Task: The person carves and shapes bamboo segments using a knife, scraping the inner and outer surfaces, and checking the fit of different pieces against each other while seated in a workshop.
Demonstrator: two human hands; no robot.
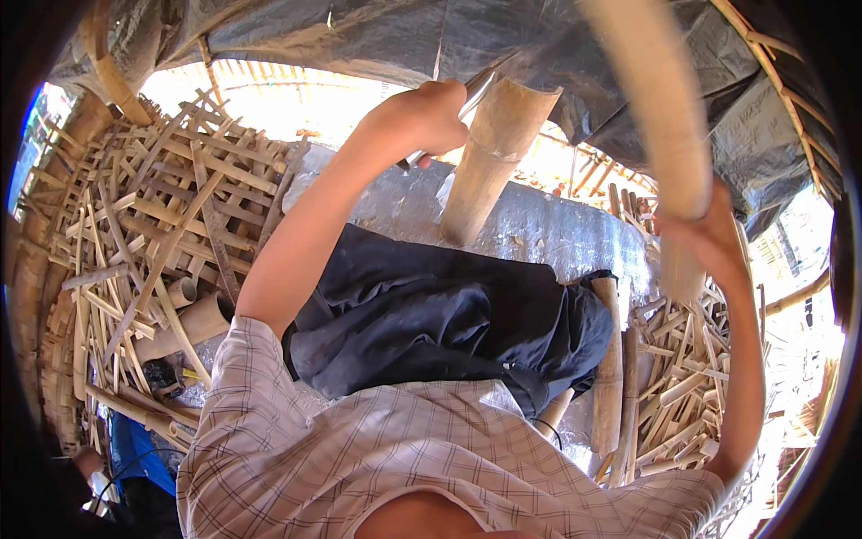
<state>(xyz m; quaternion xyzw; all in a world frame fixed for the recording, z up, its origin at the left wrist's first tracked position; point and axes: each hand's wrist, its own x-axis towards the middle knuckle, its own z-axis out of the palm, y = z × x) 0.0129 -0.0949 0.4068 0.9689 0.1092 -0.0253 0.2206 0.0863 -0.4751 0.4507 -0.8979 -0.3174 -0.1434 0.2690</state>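
My left hand (435, 117) is closed round a knife (479, 91); its shiny blade reaches up and to the right, beside the top end of a split bamboo piece (491, 154). Whether the blade touches that bamboo I cannot tell. The bamboo stands tilted in front of my lap, its inner hollow showing at the upper end. On the right, my right hand (705, 234) grips a thick bamboo length (660, 117), raised and blurred by motion. Most of the knife's handle is hidden in my left fist.
Dark trousers (449, 305) cover my legs. Split bamboo strips (153, 225) are heaped at the left, with more bamboo pieces (687, 377) at the right. Bamboo poles (608, 377) lie beside my right knee. Dark plastic sheeting (359, 40) hangs ahead; a grey slab (557, 225) lies beyond my legs.
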